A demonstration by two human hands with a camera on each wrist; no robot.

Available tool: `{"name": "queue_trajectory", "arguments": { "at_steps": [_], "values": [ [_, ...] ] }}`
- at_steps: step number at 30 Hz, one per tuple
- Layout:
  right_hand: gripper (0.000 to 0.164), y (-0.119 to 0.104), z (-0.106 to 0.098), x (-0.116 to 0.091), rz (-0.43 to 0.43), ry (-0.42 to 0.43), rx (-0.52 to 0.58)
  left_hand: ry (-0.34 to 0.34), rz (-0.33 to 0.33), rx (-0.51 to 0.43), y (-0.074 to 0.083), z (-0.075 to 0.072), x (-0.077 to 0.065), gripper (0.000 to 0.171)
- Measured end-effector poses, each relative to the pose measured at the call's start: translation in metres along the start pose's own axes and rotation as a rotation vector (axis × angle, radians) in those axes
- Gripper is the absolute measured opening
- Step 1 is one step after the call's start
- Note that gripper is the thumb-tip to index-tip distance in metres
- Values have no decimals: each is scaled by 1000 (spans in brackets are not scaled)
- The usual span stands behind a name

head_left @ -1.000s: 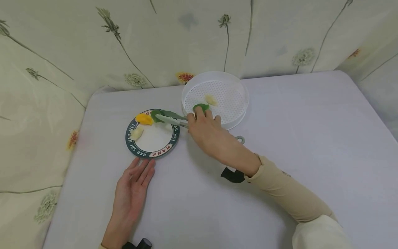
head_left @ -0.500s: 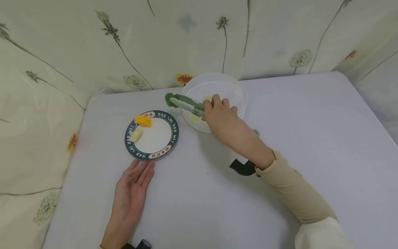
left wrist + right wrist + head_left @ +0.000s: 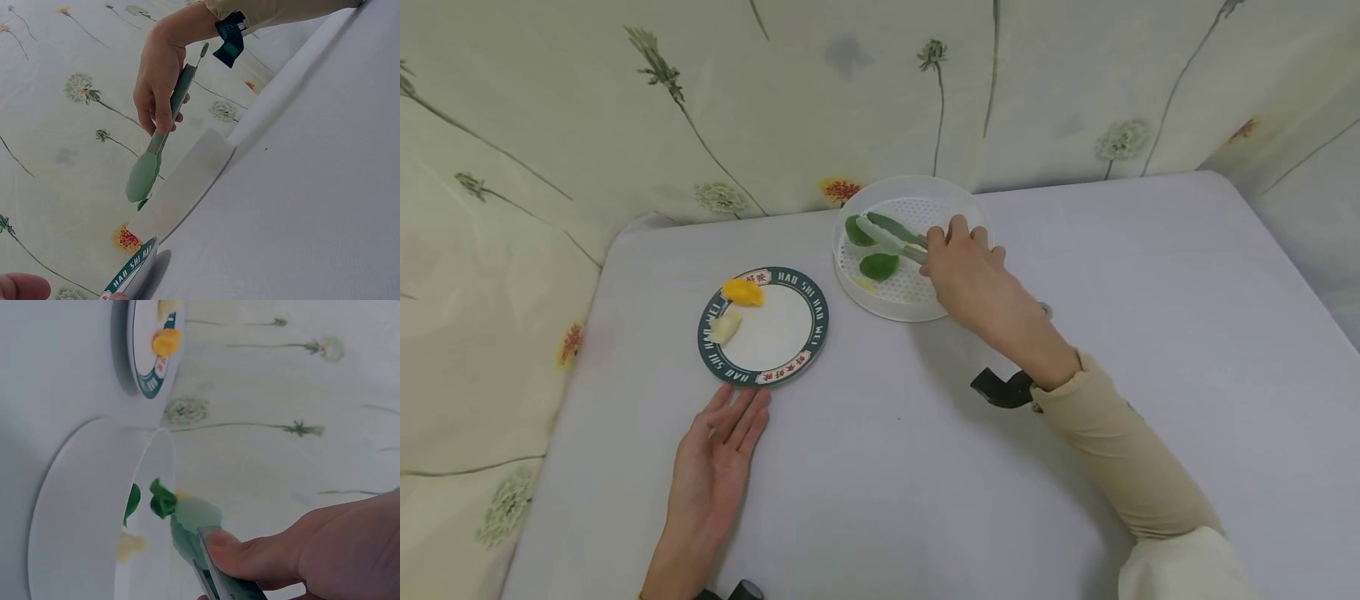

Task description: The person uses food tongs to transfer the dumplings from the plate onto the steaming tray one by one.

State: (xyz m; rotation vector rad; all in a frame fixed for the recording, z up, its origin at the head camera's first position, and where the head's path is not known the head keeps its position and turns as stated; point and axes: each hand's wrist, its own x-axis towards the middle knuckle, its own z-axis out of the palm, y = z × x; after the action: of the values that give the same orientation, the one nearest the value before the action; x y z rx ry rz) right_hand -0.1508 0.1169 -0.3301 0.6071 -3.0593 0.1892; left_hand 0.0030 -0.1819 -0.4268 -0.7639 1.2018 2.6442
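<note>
My right hand [image 3: 970,275] grips green-headed tongs [image 3: 889,236] over the white perforated round tray [image 3: 891,312]. At the tips of the tongs is a green dumpling-like piece [image 3: 163,499], within the tray's outline in the head view. Another green piece [image 3: 878,267] lies in the tray, with a pale yellowish piece [image 3: 131,546] near it. My left hand [image 3: 715,467] lies palm up with its fingers extended, fingertips at the near rim of the plate [image 3: 778,329]. On the plate's left side sit a yellow piece [image 3: 742,292] and a pale piece [image 3: 726,326].
A white-covered table [image 3: 865,483] bears the plate and tray. The tray stands at the table's back edge, close to the flower-patterned curtain [image 3: 790,108]. A dark strap [image 3: 1002,388] is on my right wrist.
My right hand has carried the green piece in the tongs from the plate, rightward to over the tray. The left hand has stayed at the plate's rim.
</note>
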Motion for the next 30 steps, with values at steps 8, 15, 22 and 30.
{"name": "queue_trajectory", "arguments": {
  "at_steps": [8,15,22,30],
  "values": [
    [26,1,5,6,33,-58,24,6,-4,-3,-1,1,-1,59],
    [27,2,6,6,43,-73,20,-12,7,14,0,0,0,59],
    [35,-10,6,4,17,-72,19,-9,0,15,1,0,-1,59],
    [42,-31,10,2,-60,-76,8,-8,-1,13,1,1,-1,59]
  ]
}}
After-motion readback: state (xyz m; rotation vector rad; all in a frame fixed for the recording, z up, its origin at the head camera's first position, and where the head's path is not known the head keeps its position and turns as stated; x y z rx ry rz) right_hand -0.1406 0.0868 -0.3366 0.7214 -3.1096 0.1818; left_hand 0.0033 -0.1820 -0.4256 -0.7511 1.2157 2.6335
